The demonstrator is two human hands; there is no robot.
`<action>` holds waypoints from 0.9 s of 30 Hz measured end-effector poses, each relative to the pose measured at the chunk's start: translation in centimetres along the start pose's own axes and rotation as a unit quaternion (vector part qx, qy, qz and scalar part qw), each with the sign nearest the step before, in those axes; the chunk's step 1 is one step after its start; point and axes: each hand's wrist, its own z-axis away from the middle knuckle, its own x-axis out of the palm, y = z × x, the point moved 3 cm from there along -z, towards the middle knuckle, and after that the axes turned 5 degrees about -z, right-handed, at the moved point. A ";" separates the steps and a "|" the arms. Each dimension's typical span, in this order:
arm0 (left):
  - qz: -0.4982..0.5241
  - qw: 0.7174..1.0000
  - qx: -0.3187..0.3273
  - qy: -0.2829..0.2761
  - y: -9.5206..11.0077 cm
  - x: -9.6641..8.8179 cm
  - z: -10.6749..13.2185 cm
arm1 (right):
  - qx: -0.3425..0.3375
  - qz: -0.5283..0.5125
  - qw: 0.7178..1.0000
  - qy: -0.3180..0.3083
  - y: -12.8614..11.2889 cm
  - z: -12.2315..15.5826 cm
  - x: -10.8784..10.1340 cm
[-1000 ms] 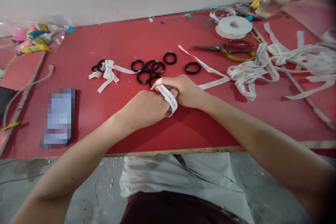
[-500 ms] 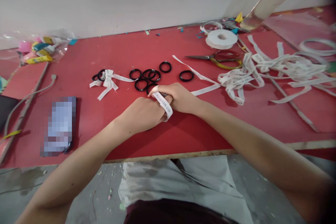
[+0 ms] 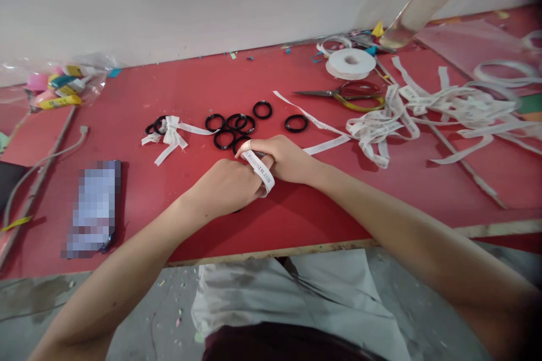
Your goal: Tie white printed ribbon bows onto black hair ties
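A white printed ribbon point(image 3: 261, 172) loops between my two hands just above the red table. My left hand point(image 3: 226, 185) is closed on it, with the fingertips hidden beneath the loop. Against it, my right hand point(image 3: 283, 158) grips the ribbon's upper end between thumb and fingers. Several black hair ties point(image 3: 223, 139) lie just beyond the hands, and one more hair tie point(image 3: 296, 123) rests to the right. Left of these, a white ribbon bow point(image 3: 171, 131) is tied on black bands.
Scissors point(image 3: 342, 95), a ribbon roll point(image 3: 351, 63) and a tangle of cut ribbons point(image 3: 381, 130) lie on the right of the red table point(image 3: 237, 82). On the left are a blurred-out phone point(image 3: 94, 206), a cable point(image 3: 51, 159) and a plastic bag point(image 3: 57, 82) of coloured items.
My view has shifted slightly, so the table's things appear a little further left. Both hands keep nearly the same pose around the ribbon loop.
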 end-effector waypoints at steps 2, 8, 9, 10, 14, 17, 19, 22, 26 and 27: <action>0.003 1.000 -0.004 -0.001 0.0 0.0 0.0 | -0.001 -0.001 1.000 0.001 0.0 0.0 0.0; 0.007 1.000 -0.003 -0.005 0.0 -0.1 0.0 | -0.001 -0.005 1.000 0.006 -0.1 0.0 -0.1; 0.008 1.000 -0.003 -0.006 0.0 -0.2 0.0 | 0.001 -0.004 1.000 0.006 -0.2 0.0 -0.1; 0.008 1.000 -0.004 -0.008 0.0 -0.2 0.0 | 0.003 -0.003 1.000 0.006 -0.2 0.0 -0.1; 0.009 1.000 -0.004 -0.014 0.0 -0.3 0.0 | 0.006 -0.001 1.000 0.005 -0.2 0.0 -0.1; 0.004 1.000 -0.001 -0.009 0.0 -0.3 0.0 | 0.002 -0.002 1.000 0.003 -0.2 0.0 -0.2; -0.001 1.000 0.002 -0.003 0.0 -0.2 0.0 | -0.001 -0.001 1.000 0.003 -0.1 0.0 -0.1; -0.006 1.000 0.004 0.003 0.0 -0.2 0.1 | 0.001 -0.001 1.000 0.003 -0.1 0.0 -0.1; -0.018 1.000 0.007 0.005 0.0 -0.1 0.1 | 0.002 0.011 1.000 0.001 -0.2 0.0 -0.2; -0.020 1.000 0.007 0.002 0.0 -0.1 0.1 | 0.001 0.015 1.000 0.000 -0.3 0.0 -0.2</action>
